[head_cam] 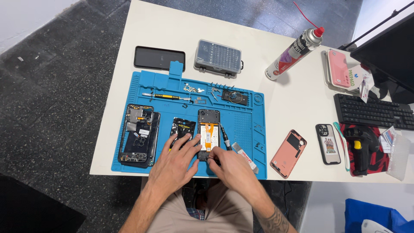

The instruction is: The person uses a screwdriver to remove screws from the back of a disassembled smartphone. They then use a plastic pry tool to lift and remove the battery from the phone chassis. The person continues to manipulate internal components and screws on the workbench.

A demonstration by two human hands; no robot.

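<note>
An opened phone (209,133) with an orange flex cable inside lies on the blue repair mat (243,129). My left hand (174,162) rests flat beside it, fingers spread, thumb touching the phone's left edge and fingertips on a black part (182,127). My right hand (230,166) pinches something small and dark at the phone's lower end; what it is I cannot tell. A black screwdriver (225,136) lies right of the phone.
A phone frame (138,136) lies at the mat's left; a yellow-black tool (168,96) and small parts near its top. Beyond sit a black phone (159,58), bit case (218,57), spray can (294,52), pink back cover (288,153), cased phone (327,143), keyboard (373,113).
</note>
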